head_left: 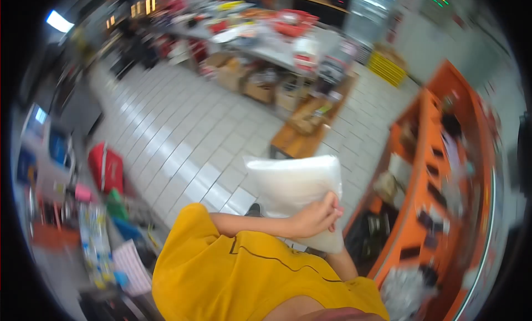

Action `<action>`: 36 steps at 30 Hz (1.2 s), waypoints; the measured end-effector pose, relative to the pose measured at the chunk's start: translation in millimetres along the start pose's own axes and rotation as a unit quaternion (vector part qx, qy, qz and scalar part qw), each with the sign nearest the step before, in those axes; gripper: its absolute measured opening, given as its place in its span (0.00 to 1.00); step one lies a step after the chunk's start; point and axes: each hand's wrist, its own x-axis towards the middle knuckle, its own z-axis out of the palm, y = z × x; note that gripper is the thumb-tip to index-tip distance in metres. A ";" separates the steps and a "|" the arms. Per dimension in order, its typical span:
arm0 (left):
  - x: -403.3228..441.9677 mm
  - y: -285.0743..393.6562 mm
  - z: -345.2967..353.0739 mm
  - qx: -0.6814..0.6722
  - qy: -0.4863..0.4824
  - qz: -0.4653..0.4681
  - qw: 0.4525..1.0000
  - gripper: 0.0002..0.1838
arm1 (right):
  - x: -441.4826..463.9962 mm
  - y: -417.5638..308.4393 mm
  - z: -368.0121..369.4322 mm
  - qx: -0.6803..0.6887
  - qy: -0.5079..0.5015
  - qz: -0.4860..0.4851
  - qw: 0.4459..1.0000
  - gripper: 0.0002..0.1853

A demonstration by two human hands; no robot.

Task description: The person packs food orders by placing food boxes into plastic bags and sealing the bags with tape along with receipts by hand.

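Observation:
A flat pack of clear, whitish plastic point(288, 180), which looks like folded plastic bags, is held in front of my body. My left hand point(316, 218) lies across its near right part, fingers curled together at the right edge. The right forearm point(342, 264) rises from below to the pack's lower end. My right hand is hidden behind the pack, so its fingers cannot be made out. The picture is somewhat blurred by motion.
To my right stands an orange counter point(413, 210) with shelves holding phones, bags and loose items. Ahead is a wooden bench point(291, 141) by a loaded metal table point(277, 55), with cardboard boxes point(233, 74) underneath. A red bag point(106, 168) and assorted goods are on the left.

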 end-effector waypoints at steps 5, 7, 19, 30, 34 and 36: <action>-63.5 134.0 -347.1 -0.055 -0.100 -0.157 0.981 0.28 | 274.5 -71.9 151.2 -0.023 -0.168 -0.052 0.984 0.25; -117.3 241.3 -483.6 0.106 -0.223 -0.145 0.958 0.39 | 370.3 -124.1 247.4 -0.026 -0.228 -0.066 0.971 0.23; -107.0 339.7 -954.6 0.350 -0.152 -0.090 0.920 0.22 | 663.0 -352.5 457.0 0.082 -0.461 0.075 0.881 0.23; -43.6 350.1 -1082.2 -0.006 0.188 -0.165 0.968 0.16 | 989.8 -405.6 465.9 -0.076 -0.502 -0.003 0.861 0.14; -12.0 390.7 -1155.0 -0.009 0.297 -0.121 0.947 0.15 | 1099.2 -428.2 500.1 -0.073 -0.468 0.038 0.880 0.13; -6.4 412.8 -1184.1 -0.013 0.346 -0.101 0.933 0.14 | 1132.9 -471.3 521.3 -0.099 -0.441 0.133 0.882 0.12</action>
